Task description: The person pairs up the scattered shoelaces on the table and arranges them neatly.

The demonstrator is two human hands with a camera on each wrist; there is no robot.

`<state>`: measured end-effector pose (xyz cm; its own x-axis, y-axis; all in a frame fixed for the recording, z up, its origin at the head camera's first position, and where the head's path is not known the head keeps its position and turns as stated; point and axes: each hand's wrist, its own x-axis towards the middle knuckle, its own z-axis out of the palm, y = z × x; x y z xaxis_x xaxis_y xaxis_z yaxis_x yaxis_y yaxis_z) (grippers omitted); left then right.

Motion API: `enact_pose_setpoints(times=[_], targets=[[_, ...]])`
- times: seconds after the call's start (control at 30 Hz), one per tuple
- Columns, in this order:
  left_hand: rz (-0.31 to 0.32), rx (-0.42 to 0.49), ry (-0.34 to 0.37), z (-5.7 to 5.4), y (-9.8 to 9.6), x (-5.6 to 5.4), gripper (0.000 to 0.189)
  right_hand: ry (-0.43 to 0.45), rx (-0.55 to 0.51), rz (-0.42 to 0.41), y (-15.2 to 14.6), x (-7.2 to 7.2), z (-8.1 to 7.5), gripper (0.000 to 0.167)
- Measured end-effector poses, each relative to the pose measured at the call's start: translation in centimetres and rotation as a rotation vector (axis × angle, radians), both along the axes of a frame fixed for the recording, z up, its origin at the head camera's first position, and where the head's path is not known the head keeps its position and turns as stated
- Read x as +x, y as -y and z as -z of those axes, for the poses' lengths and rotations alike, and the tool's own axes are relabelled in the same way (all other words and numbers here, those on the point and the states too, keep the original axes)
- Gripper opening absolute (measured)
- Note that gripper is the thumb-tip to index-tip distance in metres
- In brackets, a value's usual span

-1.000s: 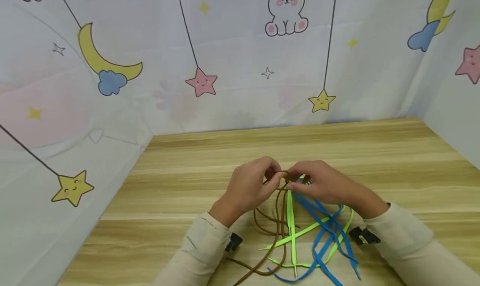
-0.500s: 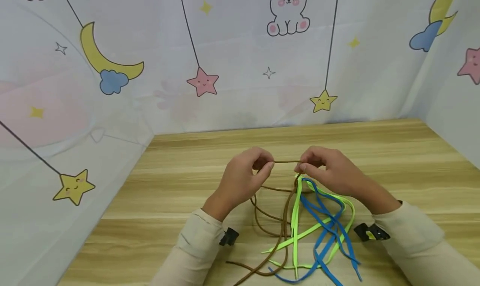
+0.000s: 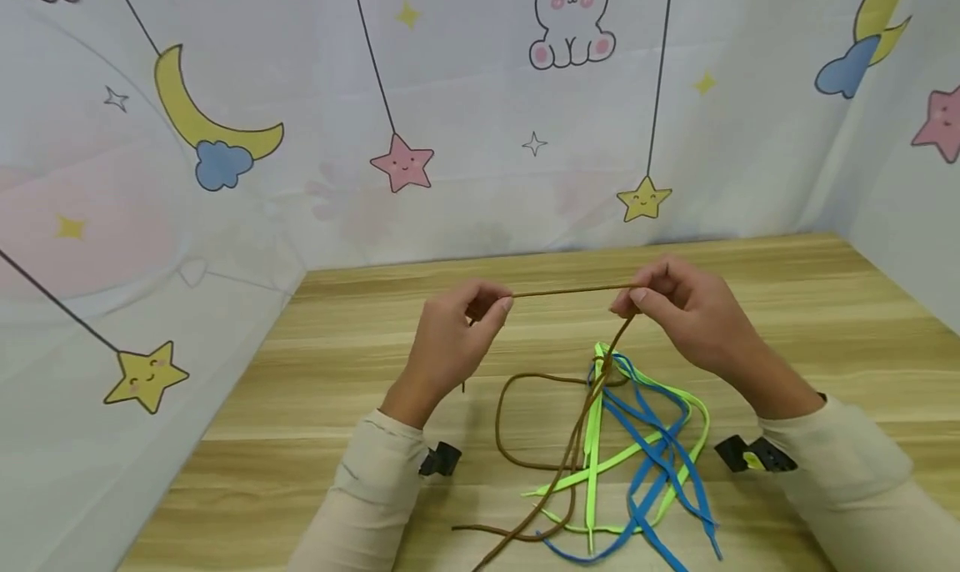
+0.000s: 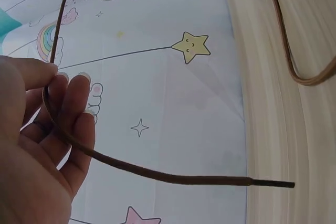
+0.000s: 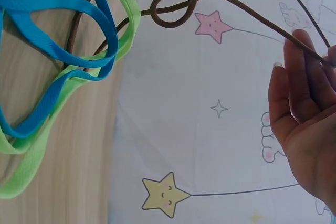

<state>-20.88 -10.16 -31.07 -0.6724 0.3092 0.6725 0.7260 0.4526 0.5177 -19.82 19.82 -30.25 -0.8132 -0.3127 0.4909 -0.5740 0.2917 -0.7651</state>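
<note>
Left hand (image 3: 452, 338) pinching, right hand (image 3: 686, 318) pinching, well apart, forearms (image 3: 367, 493) angled inward

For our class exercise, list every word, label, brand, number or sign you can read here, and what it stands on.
None can be read.
Backdrop: drawings only.
Brown lace, green laces, blue laces: no lettering visible.
Black device at left wrist, black device at right wrist: too small to tell.

Brown cord (image 5: 262, 19), seemingly in right hand (image 5: 312, 121).
</note>
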Motion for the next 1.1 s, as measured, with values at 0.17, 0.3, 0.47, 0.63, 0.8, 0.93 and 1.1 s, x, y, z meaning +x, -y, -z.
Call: enact_pose_setpoints(times=[0.17, 0.3, 0.47, 0.63, 0.8, 0.93, 1.1], targets=[[-0.063, 0.099, -0.034, -0.2, 0.7, -0.3, 0.011, -0.074, -0.003, 0.083, 0.0, 0.2, -0.2, 0.008], [-0.133, 0.153, -0.071, -0.3, 1.5, -0.6, 0.013, -0.114, -0.029, 0.109, -0.1, 0.3, -0.4, 0.011], [-0.192, 0.199, -0.093, -0.1, 2.5, -1.1, 0.015, -0.130, -0.112, 0.088, -0.3, 0.3, -0.7, 0.013], [-0.257, 0.256, -0.074, 0.3, 3.7, -1.8, 0.015, -0.109, -0.212, 0.051, -0.6, 0.5, -1.1, 0.011], [-0.322, 0.307, -0.020, 0.8, 5.0, -2.4, 0.018, -0.096, -0.307, 0.010, -0.9, 0.5, -1.3, 0.010], [-0.356, 0.335, 0.021, 1.3, 5.8, -2.7, 0.021, -0.101, -0.359, -0.015, -1.1, 0.5, -1.5, 0.009], [-0.378, 0.357, 0.046, 1.8, 6.6, -3.2, 0.022, -0.103, -0.405, -0.037, -1.5, 0.5, -1.8, 0.008]])
